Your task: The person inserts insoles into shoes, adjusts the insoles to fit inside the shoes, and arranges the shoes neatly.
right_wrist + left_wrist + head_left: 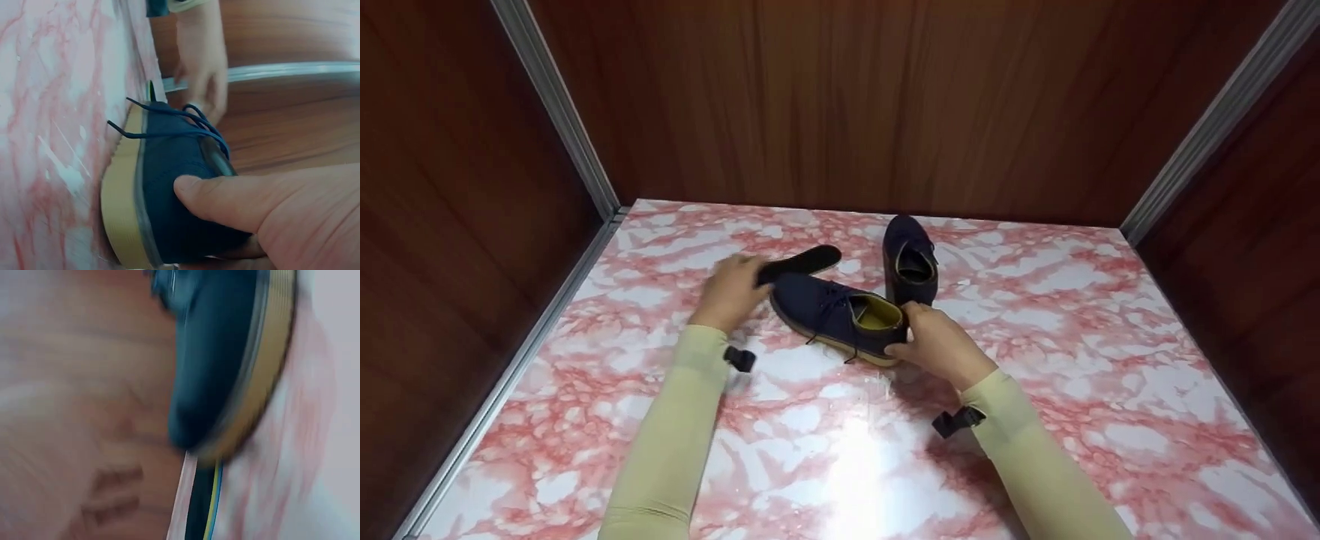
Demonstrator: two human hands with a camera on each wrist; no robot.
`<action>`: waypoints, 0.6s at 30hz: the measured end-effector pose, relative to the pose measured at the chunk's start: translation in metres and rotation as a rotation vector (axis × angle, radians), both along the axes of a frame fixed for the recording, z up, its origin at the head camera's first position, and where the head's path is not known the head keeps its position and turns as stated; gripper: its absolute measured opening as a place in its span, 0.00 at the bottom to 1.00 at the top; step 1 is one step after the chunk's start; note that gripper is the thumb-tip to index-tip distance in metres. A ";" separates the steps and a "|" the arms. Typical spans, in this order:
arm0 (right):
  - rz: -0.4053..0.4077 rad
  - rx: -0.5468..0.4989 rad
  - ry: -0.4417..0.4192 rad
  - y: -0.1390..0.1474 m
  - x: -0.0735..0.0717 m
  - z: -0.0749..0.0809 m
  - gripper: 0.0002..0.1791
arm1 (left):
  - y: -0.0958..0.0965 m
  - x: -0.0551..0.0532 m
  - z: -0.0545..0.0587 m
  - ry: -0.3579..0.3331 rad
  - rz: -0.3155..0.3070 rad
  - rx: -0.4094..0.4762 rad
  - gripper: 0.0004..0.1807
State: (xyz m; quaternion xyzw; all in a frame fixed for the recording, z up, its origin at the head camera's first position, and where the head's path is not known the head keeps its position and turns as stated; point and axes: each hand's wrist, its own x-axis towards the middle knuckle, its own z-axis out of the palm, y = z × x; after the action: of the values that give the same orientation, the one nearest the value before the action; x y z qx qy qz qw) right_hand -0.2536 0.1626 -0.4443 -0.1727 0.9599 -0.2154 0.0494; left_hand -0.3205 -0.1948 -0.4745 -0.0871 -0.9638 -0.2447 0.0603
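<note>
My right hand (pixel 941 341) grips the heel of a navy lace-up shoe (pixel 817 304) with a tan sole and yellow lining. The right wrist view shows the thumb (pixel 197 194) pressed on the shoe's side below its opening. Beyond the toe, my left hand (pixel 731 292) hovers with loosely bent fingers, blurred, holding nothing visible. A flat black insole (pixel 810 260) lies on the table behind the toe, its near end overlapped by the left fingertips in the head view. In the left wrist view, the insole's striped yellow-and-blue edge (pixel 212 500) shows under the toe.
A second navy shoe (pixel 911 251) stands behind the gripped one, toe toward the back wall. The red-and-white marbled tabletop (pixel 1072 330) is enclosed by dark wood panels (pixel 832 105) with metal edge strips (pixel 559 112). Untied laces hang down the gripped shoe's side.
</note>
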 end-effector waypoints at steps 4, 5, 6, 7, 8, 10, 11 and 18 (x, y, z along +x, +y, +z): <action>-0.016 -0.033 -0.085 0.009 0.000 0.008 0.37 | -0.025 -0.002 -0.013 -0.113 0.128 -0.052 0.32; -0.019 -0.040 -0.094 0.011 -0.001 0.010 0.39 | -0.029 -0.003 -0.015 -0.137 0.128 -0.048 0.32; -0.026 -0.047 -0.098 0.014 -0.002 0.012 0.41 | -0.032 -0.003 -0.017 -0.152 0.121 -0.042 0.31; -0.027 -0.054 -0.098 0.016 -0.002 0.014 0.42 | -0.034 -0.004 -0.018 -0.157 0.115 -0.035 0.29; -0.031 -0.059 -0.092 0.019 -0.003 0.015 0.44 | -0.035 -0.005 -0.018 -0.151 0.111 -0.029 0.28; -0.041 -0.076 -0.085 0.023 -0.004 0.018 0.46 | -0.036 -0.006 -0.017 -0.131 0.110 -0.019 0.26; -0.041 -0.079 -0.079 0.025 -0.004 0.019 0.47 | -0.037 -0.006 -0.017 -0.122 0.117 -0.018 0.28; -0.059 -0.070 -0.064 0.031 -0.004 0.025 0.46 | -0.041 -0.005 -0.014 -0.179 0.144 0.097 0.44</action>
State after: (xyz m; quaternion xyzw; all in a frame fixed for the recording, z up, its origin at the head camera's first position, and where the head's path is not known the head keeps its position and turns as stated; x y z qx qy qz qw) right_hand -0.2579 0.1938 -0.4194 -0.1391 0.9543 -0.2557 0.0676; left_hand -0.3256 -0.2357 -0.4887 0.0077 -0.9561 -0.2929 -0.0045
